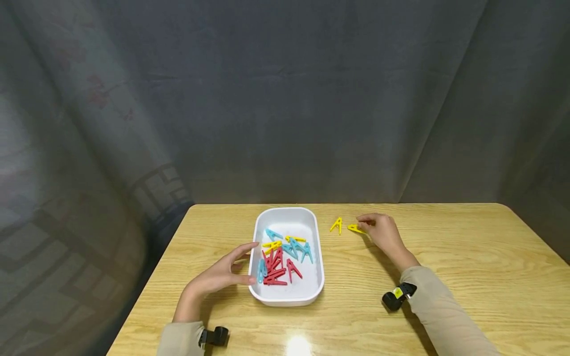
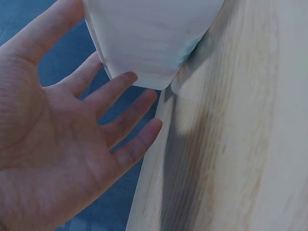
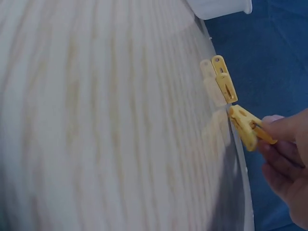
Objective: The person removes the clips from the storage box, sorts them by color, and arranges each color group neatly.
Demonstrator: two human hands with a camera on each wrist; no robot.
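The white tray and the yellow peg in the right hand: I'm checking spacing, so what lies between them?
Another yellow peg lies between the white tray and the held yellow peg, on bare table; head view.

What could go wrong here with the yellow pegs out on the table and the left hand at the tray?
1. The right hand pinches one yellow peg right beside the loose yellow peg; setting it down could knock that one.
2. The left hand lies open against the white tray, not gripping it; a push could slide the tray.
3. Yellow pegs left in the tray lie tangled among red and blue ones, so a pick may drag others out.
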